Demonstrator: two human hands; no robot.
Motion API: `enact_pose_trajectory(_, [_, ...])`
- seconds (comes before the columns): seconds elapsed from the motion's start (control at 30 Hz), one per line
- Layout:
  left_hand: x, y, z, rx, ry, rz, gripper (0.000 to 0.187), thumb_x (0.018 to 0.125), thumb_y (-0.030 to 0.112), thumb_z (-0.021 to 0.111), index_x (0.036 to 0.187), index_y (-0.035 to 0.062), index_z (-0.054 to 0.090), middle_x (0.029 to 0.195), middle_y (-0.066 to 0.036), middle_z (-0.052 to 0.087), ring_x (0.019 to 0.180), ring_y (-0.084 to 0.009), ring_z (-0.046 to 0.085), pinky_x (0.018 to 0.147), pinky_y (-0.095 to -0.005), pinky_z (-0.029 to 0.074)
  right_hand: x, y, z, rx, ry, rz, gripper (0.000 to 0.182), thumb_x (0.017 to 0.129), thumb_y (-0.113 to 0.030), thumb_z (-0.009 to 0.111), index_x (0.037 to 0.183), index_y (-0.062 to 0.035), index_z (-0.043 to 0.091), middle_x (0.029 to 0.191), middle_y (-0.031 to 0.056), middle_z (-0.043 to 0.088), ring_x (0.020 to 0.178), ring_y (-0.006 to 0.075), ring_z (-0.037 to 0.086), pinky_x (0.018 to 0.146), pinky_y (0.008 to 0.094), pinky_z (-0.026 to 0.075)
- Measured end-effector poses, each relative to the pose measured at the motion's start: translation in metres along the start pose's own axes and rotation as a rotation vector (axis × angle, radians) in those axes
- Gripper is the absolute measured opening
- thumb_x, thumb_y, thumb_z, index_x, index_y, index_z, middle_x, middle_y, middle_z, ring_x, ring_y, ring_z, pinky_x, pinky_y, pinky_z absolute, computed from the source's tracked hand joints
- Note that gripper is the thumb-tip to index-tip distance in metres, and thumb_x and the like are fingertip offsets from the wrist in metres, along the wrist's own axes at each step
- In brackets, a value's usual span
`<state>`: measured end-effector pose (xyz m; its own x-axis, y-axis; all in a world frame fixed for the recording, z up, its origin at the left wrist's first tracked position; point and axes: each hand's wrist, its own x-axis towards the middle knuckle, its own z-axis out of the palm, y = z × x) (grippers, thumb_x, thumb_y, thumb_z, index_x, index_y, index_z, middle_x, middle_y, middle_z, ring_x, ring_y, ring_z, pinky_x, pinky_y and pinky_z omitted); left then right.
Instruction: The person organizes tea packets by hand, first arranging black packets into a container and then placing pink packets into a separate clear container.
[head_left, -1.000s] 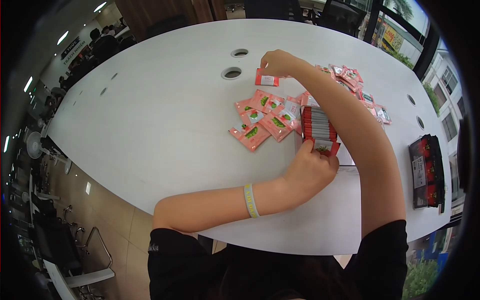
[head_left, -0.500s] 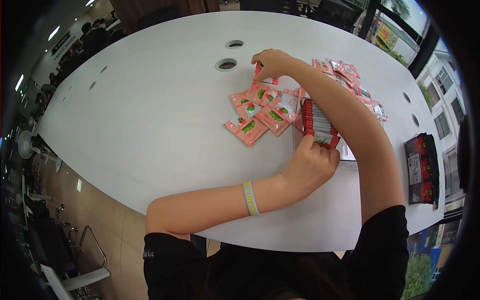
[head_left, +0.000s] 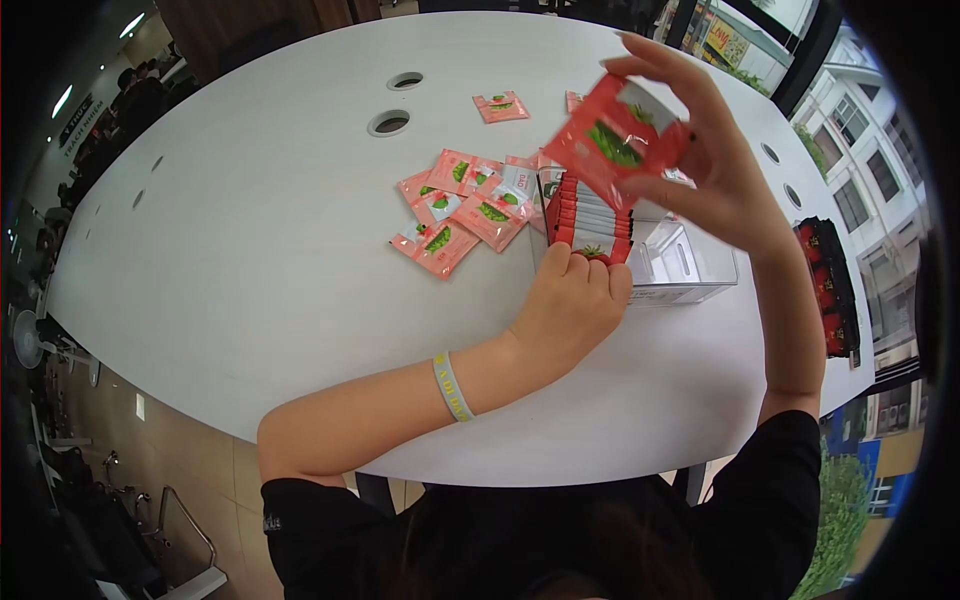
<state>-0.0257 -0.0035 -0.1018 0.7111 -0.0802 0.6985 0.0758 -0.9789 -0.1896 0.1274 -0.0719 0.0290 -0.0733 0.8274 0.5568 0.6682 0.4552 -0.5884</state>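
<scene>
My right hand (head_left: 700, 165) is raised over the table, its thumb and fingers closed on the edges of a red packet (head_left: 615, 140) with a green picture. Below it, a clear plastic box (head_left: 690, 262) holds a row of upright red and white packets (head_left: 592, 212). My left hand (head_left: 572, 305), with a grey band on its wrist, is closed at the near end of that row, on a packet with a strawberry picture. Left of the box lies a loose pile of pink packets (head_left: 492, 212). One pink packet (head_left: 500, 106) lies apart, farther back.
A black pack with red pictures (head_left: 832, 290) stands at the table's right edge. Round holes (head_left: 388, 123) are set into the white table (head_left: 240, 260). Part of another pink packet (head_left: 573, 101) shows behind my right hand. Chairs stand beyond the far edge.
My right hand has lifted away from the far side of the pile and moved right, now holding up a red packet. A pink packet lies where it was. The view has shifted.
</scene>
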Motion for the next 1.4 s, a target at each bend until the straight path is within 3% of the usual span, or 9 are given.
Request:
enact_pose_trajectory(0.13, [-0.001,0.001,0.001,0.04,0.027,0.007,0.035,0.061,0.028,0.077,0.078,0.0101,0.052,0.068,0.0,0.05,0.064,-0.0157,0.051,0.066,-0.0315,0.038,-0.044,0.006,0.007,-0.172,-0.035,0.101,0.09,0.072,0.012,0.068,0.15,-0.0122,0.029,0.155,0.0067,0.03,0.136,0.0295,0.04,0.097,0.0352,0.054])
enact_pose_trajectory(0.3, [-0.003,0.003,-0.003,0.086,0.017,0.031,0.031,0.065,0.026,0.074,0.083,0.0092,0.056,0.07,0.0,0.049,0.067,-0.0155,0.05,0.069,-0.0307,0.039,-0.05,0.01,-0.004,-0.277,-0.273,0.301,0.091,0.069,0.0,0.076,0.148,-0.0131,0.034,0.125,0.0192,0.056,0.114,0.0325,0.057,0.089,0.0397,0.054])
enact_pose_trajectory(0.47, [-0.003,0.007,-0.002,0.084,0.074,0.024,0.01,0.076,0.011,0.063,0.082,0.0059,0.056,0.073,-0.004,0.047,0.07,-0.0187,0.046,0.069,-0.0327,0.039,-0.044,0.008,0.01,-0.37,-0.253,0.348,0.095,0.068,0.001,0.076,0.15,-0.0167,0.03,0.125,0.0173,0.052,0.111,0.0345,0.057,0.088,0.0419,0.054])
enact_pose_trajectory(0.73, [-0.012,0.006,0.011,0.055,0.237,0.123,0.053,0.076,0.011,0.067,0.123,0.0105,0.043,0.1,-0.009,0.053,0.074,-0.0209,0.049,0.066,-0.0344,0.041,-0.046,0.026,0.019,-0.505,-0.213,0.233,0.108,0.063,-0.007,0.082,0.153,-0.0213,0.024,0.14,0.0183,0.034,0.108,0.0367,0.057,0.083,0.04,0.054])
enact_pose_trajectory(0.9, [-0.014,0.01,0.005,0.054,0.093,0.071,0.053,0.078,0.011,0.066,0.125,0.0144,0.041,0.101,-0.01,0.053,0.077,-0.0224,0.051,0.07,-0.0351,0.043,-0.045,0.031,-0.007,-0.038,-0.216,0.384,0.117,0.062,-0.011,0.087,0.155,-0.0187,0.016,0.146,0.0148,0.028,0.104,0.0242,0.059,0.077,0.0338,0.055])
enact_pose_trajectory(1.0, [-0.019,0.015,0.0,0.077,0.077,0.058,0.049,0.081,0.013,0.065,0.125,0.0145,0.042,0.104,-0.011,0.054,0.084,-0.0241,0.053,0.075,-0.0371,0.045,-0.045,0.037,-0.023,-0.069,-0.188,0.479,0.092,0.063,-0.004,0.086,0.14,-0.0086,0.037,0.141,0.0115,0.037,0.103,0.0168,0.058,0.069,0.0255,0.056])
enact_pose_trajectory(1.03, [-0.013,0.011,0.004,0.096,0.121,0.056,0.047,0.083,0.014,0.064,0.125,0.0149,0.042,0.106,-0.012,0.055,0.089,-0.0254,0.055,0.08,-0.0388,0.047,-0.045,0.033,-0.026,-0.146,-0.163,0.475,0.06,0.067,-0.005,0.085,0.118,-0.005,0.054,0.121,0.0089,0.054,0.091,0.0132,0.062,0.065,0.0234,0.055])
enact_pose_trajectory(1.13, [-0.003,0.004,0.003,0.214,0.231,0.088,0.047,0.087,0.018,0.061,0.13,0.0132,0.041,0.121,-0.016,0.057,0.109,-0.0307,0.056,0.097,-0.0462,0.046,-0.039,0.024,-0.026,-0.156,-0.296,0.537,0.017,0.077,-0.013,0.079,0.078,-0.002,0.066,0.07,0.0022,0.064,0.065,0.0109,0.063,0.06,0.0249,0.051])
enact_pose_trajectory(1.4, [-0.006,0.008,-0.001,0.25,0.084,0.024,0.05,0.093,0.022,0.055,0.138,0.0094,0.038,0.135,-0.019,0.053,0.122,-0.0329,0.052,0.104,-0.0504,0.039,-0.047,0.033,-0.013,0.11,-0.473,0.481,0.016,0.083,-0.013,0.072,0.092,0.0009,0.073,0.077,0.0076,0.071,0.069,0.0102,0.065,0.065,0.024,0.052])
